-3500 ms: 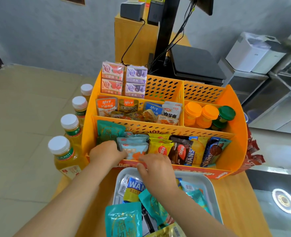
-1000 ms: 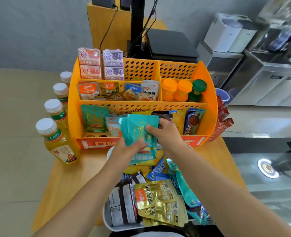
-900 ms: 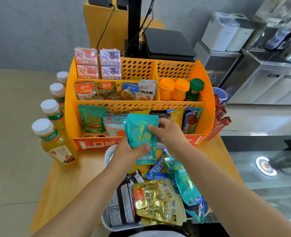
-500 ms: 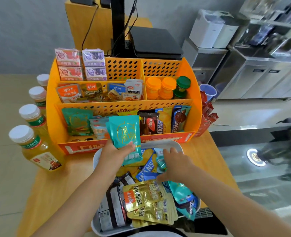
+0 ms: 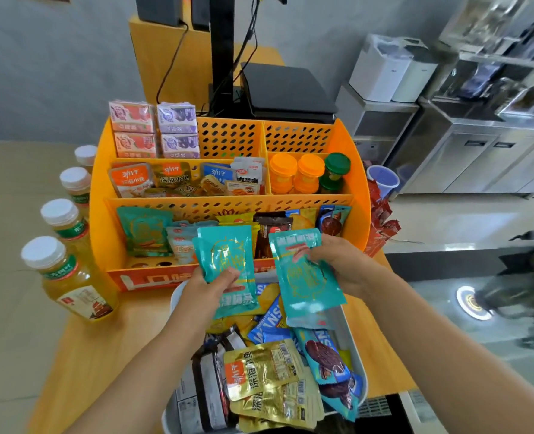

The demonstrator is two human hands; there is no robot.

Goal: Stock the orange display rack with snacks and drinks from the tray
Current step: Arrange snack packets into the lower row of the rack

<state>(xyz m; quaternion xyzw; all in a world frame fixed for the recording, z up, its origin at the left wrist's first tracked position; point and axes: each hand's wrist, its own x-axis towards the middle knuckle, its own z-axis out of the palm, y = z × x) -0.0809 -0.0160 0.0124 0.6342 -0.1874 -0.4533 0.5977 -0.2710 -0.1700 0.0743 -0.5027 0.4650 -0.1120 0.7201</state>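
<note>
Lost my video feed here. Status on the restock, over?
Left hand and right hand each grip a teal foil snack pouch. Both above white tray, before orange rack. Nothing blocking.

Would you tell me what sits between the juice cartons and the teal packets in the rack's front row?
In the head view, the middle row of small snack sachets lies between the juice cartons and teal packets.

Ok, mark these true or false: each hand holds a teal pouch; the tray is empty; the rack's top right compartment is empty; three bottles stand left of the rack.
1. Each hand holds a teal pouch: true; left hand grips a teal pouch, right hand another teal pouch.
2. The tray is empty: false, snack packets fill it.
3. The orange rack has an empty top right compartment: true.
4. Three bottles stand left: false, four.
</note>
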